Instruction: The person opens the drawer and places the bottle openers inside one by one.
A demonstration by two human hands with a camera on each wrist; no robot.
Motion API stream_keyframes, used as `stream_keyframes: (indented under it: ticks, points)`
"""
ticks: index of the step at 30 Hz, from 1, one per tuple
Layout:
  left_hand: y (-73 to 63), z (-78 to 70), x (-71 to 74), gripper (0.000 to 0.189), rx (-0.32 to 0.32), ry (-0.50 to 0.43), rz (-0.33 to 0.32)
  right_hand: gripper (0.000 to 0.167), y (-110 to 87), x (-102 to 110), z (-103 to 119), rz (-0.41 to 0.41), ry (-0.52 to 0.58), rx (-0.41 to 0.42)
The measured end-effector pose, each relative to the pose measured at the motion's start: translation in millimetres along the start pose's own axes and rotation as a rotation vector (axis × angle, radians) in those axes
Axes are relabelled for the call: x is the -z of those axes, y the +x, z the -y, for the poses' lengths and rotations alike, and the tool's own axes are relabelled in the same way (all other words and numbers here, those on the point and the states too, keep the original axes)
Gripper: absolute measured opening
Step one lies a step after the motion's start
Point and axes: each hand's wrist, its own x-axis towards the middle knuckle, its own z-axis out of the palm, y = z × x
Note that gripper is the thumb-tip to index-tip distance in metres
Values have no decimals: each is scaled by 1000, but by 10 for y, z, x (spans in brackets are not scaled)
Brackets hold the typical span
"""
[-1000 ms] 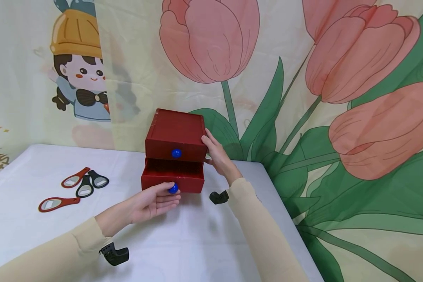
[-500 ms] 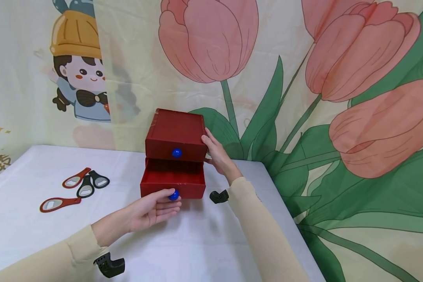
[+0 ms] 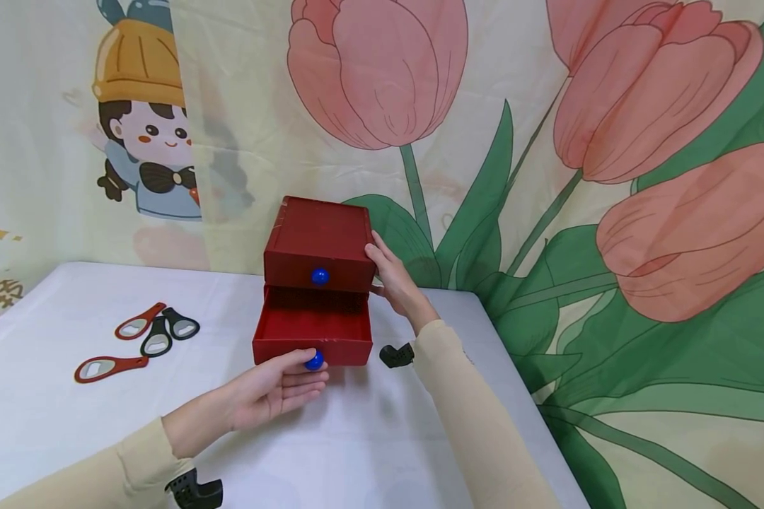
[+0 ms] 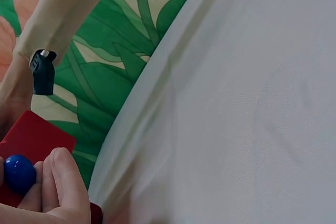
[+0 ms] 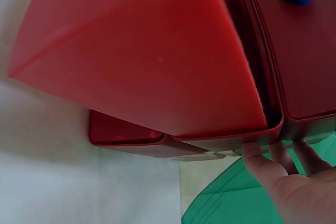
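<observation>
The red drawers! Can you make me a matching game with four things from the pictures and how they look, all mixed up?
Things:
1. Lower drawer
2. Knobs
3. Upper drawer
4. Sleeves

How they look:
A. beige
B. open
C. blue
D. shut

Right pairs: 1-B, 2-C, 3-D, 4-A

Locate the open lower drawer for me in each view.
Head: lower drawer, just below centre, under the upper drawer.
Left wrist: lower drawer, bottom left, partly behind the left hand.
Right wrist: lower drawer, the big red shape from upper left to centre.
Shared landmark: the right hand.
</observation>
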Motion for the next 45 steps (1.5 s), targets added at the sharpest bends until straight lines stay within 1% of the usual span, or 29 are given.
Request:
stream_keyframes:
  ticks: [5, 12, 22, 31, 37, 41, 45]
  points:
    - [-39, 12, 11, 55, -3, -7, -1, 65, -11, -7, 12, -3, -5, -6]
    - [-56, 42, 29, 50, -7, -13, -6, 66, 0, 3, 1, 0, -5, -7]
    - [-70, 41, 15, 56, 1, -2, -20, 67, 1, 17, -7, 1, -22, -5]
    - [-83, 38, 16, 63, 13, 16, -17, 67, 8, 13, -5, 2, -23, -8]
    - [-89, 27, 51, 69, 32, 34, 12, 67, 0, 5, 1, 4, -22, -9]
    - [-99, 18, 82, 73, 47, 49, 43, 66, 1, 3, 2, -1, -25, -11]
    - [-116, 11, 148, 76, 64, 70, 86, 66, 2, 4, -1, -4, -19, -11]
